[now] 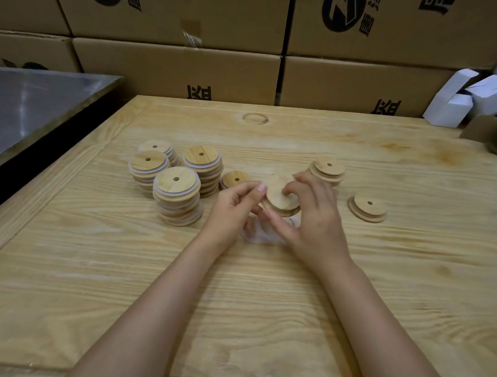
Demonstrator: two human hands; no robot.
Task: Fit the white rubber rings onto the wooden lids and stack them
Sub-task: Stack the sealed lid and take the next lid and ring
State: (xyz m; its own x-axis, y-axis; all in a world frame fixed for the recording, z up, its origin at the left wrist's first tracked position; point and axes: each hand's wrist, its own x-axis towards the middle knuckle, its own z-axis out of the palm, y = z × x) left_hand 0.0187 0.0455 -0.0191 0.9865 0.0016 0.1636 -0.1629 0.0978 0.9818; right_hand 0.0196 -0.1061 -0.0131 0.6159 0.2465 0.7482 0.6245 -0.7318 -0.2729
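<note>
- Holding one wooden lid [280, 199] between them, both bare hands meet over the middle of the table [266, 301]. The lid is lifted off the wood and tilted toward the person.
- The left grip [235, 204] has its fingers curled, and thumb and forefinger pinch the lid's left rim.
- The right grip [316, 219] curls over the lid from the far side. Its fingertips rest on the lid's face and its thumb is tucked under the near edge.
- I cannot tell whether a ring already sits on this lid.
- The loose white rubber rings [257, 235] lie in a pale, translucent heap on the table right under the hands, partly hidden by them.
- To the left, four finished stacks [176, 198] stand close together, with white ring edges showing between the wooden discs. Each top lid has a small hole in its face.
- A low lid pile [235, 179] sits between those stacks and the left grip, just behind the knuckles.
- A short bare stack [326, 171] sits beyond the right grip.
- Another lid pair [367, 208] lies further right, apart from the hands.
- Printed cardboard boxes [175, 70] are piled like a wall behind the table.
- Small white cartons [470, 97] are heaped at the far right corner.
- A metal surface [33, 104] adjoins the table on the left.
</note>
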